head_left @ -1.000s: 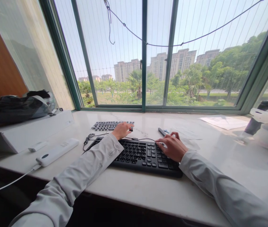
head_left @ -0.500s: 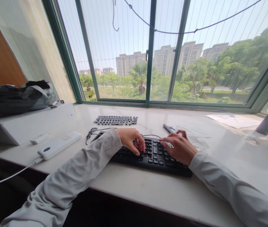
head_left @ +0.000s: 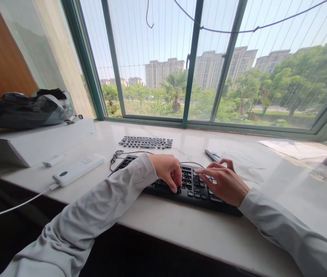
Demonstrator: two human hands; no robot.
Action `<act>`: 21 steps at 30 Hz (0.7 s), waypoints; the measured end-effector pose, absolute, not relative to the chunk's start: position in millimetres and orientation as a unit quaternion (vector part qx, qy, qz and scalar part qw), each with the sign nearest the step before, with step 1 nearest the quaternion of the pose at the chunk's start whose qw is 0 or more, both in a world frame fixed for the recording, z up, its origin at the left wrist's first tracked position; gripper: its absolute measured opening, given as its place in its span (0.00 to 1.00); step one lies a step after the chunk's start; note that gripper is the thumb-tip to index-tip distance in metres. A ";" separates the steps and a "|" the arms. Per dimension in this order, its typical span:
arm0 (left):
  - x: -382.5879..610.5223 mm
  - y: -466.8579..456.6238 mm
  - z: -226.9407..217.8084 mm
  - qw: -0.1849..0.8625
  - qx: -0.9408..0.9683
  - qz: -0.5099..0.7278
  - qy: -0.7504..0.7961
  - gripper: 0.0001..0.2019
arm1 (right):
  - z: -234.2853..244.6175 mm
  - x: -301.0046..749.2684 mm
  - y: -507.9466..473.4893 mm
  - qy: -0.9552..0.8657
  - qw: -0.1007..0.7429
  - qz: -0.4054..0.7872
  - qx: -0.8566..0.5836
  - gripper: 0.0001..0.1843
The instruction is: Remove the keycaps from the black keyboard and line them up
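Note:
A black keyboard lies at a slant on the white counter, its main section stripped of keycaps. Caps still sit on the number pad and the keys beside it. Over the bare section, my left hand curls downward with thumb and fingers closed near the lower edge; what they hold, if anything, is hidden. My right hand rests over the number pad, fingers stretched out and apart, fingertips touching the upper keys. Behind the keyboard, loose keycaps are laid out in rows.
A dark pen-like tool lies beside clear plastic behind my right hand. To the left are a white power bank with a cable, and a white box under a dark bag. Paper lies by the window.
The view has shifted, so the whole scene sits further right. A small dark piece seen at my left fingertips before is now hidden. Both hands stay over the keyboard.

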State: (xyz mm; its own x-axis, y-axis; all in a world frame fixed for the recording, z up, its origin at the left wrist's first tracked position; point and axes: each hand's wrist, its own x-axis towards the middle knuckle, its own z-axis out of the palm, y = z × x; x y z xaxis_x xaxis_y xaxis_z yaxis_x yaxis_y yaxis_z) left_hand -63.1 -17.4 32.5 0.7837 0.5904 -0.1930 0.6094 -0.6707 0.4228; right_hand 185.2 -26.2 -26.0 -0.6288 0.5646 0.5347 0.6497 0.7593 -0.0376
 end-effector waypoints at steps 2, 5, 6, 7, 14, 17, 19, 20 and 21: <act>-62.7 -17.6 32.4 0.213 0.916 -0.024 0.339 0.13 | -26.0 182.5 -30.1 -0.904 0.264 -0.078 -0.328 0.13; -62.6 -17.5 32.1 0.194 0.918 -0.027 0.344 0.14 | -26.0 177.4 -37.6 -0.913 0.255 -0.073 -0.309 0.13; -62.6 -17.4 31.9 0.192 0.918 -0.028 0.346 0.14 | -25.9 175.7 -40.1 -0.916 0.253 -0.069 -0.303 0.13; -62.4 -17.4 31.6 0.190 0.918 -0.029 0.347 0.14 | -25.9 174.1 -42.6 -0.919 0.253 -0.065 -0.297 0.13; -60.3 -17.8 27.1 0.192 0.910 -0.018 0.368 0.14 | -24.3 165.2 -57.8 -0.940 0.245 -0.042 -0.233 0.16; -59.7 -17.1 25.6 0.195 0.903 -0.015 0.383 0.15 | -24.9 163.4 -60.9 -0.946 0.249 -0.032 -0.207 0.16; -59.3 -16.8 24.8 0.197 0.899 -0.011 0.391 0.15 | -26.8 163.1 -61.0 -0.946 0.254 -0.029 -0.200 0.15; -59.2 -16.9 24.5 0.196 0.897 -0.009 0.396 0.15 | -28.1 163.1 -60.8 -0.946 0.254 -0.030 -0.199 0.15; -59.0 -17.2 24.3 0.194 0.895 -0.006 0.401 0.15 | -29.3 163.0 -60.5 -0.947 0.252 -0.031 -0.198 0.15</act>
